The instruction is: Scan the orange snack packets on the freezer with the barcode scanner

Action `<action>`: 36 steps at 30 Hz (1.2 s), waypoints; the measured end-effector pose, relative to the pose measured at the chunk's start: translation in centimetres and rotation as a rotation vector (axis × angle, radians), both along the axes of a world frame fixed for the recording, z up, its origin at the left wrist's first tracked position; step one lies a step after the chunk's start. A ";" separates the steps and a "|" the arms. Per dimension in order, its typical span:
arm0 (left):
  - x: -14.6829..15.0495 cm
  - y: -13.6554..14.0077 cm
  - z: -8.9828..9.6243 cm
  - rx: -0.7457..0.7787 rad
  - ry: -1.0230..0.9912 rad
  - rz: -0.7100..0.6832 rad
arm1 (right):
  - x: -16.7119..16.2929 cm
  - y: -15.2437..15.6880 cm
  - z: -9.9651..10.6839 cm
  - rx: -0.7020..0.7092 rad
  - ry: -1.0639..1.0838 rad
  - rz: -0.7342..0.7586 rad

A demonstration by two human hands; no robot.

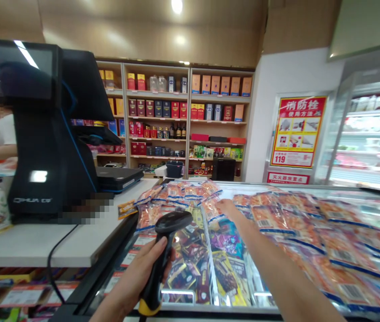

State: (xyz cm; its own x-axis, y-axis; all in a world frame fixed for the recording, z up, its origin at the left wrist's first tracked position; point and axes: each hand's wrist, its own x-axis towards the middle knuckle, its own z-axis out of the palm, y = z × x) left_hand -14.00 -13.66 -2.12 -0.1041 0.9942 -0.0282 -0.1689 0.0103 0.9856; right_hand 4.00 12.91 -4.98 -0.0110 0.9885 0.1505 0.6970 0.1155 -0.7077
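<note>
The left hand (152,258) grips a handheld barcode scanner (172,222); the right hand (227,208) pinches a clear plastic packet (211,208) above the display freezer (243,309).

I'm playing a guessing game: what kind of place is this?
Probably a shop, near its checkout: a black till stands on the white counter, the person's left hand holds what looks like a barcode scanner, and shelves behind are lined with boxes.

The operator's left hand (146,263) and right hand (226,208) are totalling two, accompanying one handheld scanner (172,220), one black terminal (47,152) and one other person (3,135). Six orange boxes (215,85) are occupying the right-hand top shelf, and two red signs (299,150) are hanging nearby. Snack packets (273,218) are overlapping, preventing an exact count.
</note>
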 end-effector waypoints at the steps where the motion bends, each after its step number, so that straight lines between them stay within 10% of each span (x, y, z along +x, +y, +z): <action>1: 0.3 -0.2 0.1 0.005 -0.009 -0.010 | 0.5 -0.5 0.3 0.066 0.018 -0.029; 7: 2.2 -1.0 0.9 0.013 -0.057 -0.051 | 1.9 -3.3 1.4 0.388 0.269 -0.042; 23: 6.2 -0.7 3.7 0.061 0.046 -0.154 | 5.7 -5.2 3.1 0.475 0.397 -0.130; 36: 6.5 0.7 4.4 0.067 0.042 -0.101 | 20.3 -2.4 6.7 0.295 0.029 -0.600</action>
